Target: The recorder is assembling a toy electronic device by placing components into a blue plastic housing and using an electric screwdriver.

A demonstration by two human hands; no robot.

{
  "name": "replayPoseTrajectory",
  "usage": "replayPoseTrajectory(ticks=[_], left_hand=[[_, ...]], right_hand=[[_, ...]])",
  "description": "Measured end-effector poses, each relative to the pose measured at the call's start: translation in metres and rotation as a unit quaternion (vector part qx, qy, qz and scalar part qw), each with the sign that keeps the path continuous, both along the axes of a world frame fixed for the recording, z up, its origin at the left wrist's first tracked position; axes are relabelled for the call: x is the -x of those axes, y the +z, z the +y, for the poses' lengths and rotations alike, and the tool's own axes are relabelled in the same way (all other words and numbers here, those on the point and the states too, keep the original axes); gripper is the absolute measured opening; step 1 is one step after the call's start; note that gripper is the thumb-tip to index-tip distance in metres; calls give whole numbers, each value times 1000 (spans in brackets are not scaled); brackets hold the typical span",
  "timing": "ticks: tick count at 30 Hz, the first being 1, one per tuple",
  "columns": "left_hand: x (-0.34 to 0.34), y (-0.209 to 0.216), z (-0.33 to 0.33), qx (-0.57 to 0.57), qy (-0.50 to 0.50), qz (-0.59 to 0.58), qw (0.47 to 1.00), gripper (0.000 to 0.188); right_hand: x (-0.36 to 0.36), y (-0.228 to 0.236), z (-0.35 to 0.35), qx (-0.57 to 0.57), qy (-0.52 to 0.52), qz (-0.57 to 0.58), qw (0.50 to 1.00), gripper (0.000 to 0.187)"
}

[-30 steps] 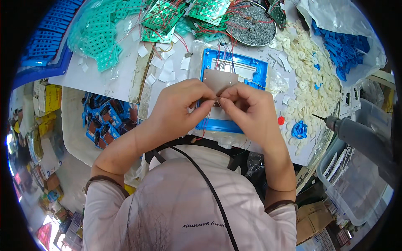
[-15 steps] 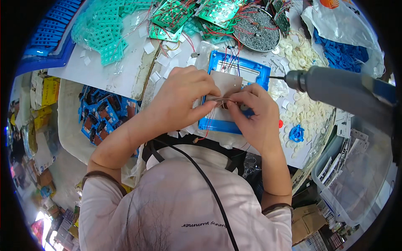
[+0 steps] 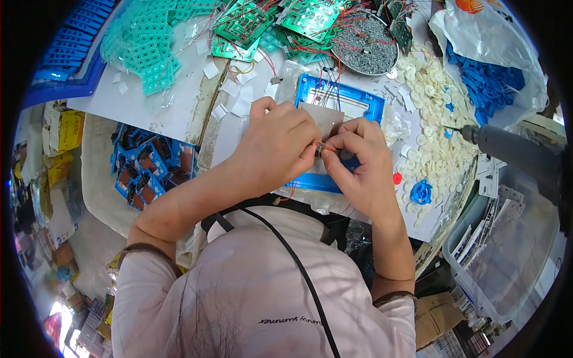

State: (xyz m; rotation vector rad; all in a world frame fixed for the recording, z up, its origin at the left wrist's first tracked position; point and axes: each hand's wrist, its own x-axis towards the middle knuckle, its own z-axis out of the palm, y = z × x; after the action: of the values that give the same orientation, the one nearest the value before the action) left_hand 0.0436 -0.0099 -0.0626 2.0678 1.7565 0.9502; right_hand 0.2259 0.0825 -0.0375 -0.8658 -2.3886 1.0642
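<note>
A blue plastic frame [image 3: 316, 181] lies on the worktable in front of me, with a flat grey-brown plate [image 3: 324, 119] over its middle. Thin reddish wires [image 3: 323, 146] run between my two hands above the plate. My left hand [image 3: 276, 143] pinches the wires from the left, its fingertips close to those of the other hand. From the right, my right hand [image 3: 364, 158] holds them between thumb and forefinger, over the frame's right half. Both hands cover much of the frame, and the wire ends are hidden in the fingers.
A grey electric screwdriver [image 3: 507, 143] hangs at the right over loose white discs [image 3: 433, 119]. Behind the frame are a bowl of screws [image 3: 365, 45] and green circuit boards [image 3: 310, 18]. Blue assemblies [image 3: 152, 164] fill a bin at left; a clear plastic bin [image 3: 507, 262] stands at right.
The hanging screwdriver has swung right and down, away from the frame. My left hand has moved slightly right, and its fingertips are closer to my right hand's.
</note>
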Motion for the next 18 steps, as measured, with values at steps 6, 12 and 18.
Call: replayPoseTrajectory(ticks=[6, 12, 18], left_hand=[[4, 2, 1, -5, -14, 24, 1000, 21], [8, 16, -1, 39, -9, -29, 999, 21], [6, 11, -3, 34, -6, -37, 999, 18]], right_hand=[[-3, -3, 3, 2, 4, 14, 1000, 10], [-4, -2, 2, 13, -1, 11, 1000, 11], [-4, -3, 3, 6, 0, 23, 1000, 12]])
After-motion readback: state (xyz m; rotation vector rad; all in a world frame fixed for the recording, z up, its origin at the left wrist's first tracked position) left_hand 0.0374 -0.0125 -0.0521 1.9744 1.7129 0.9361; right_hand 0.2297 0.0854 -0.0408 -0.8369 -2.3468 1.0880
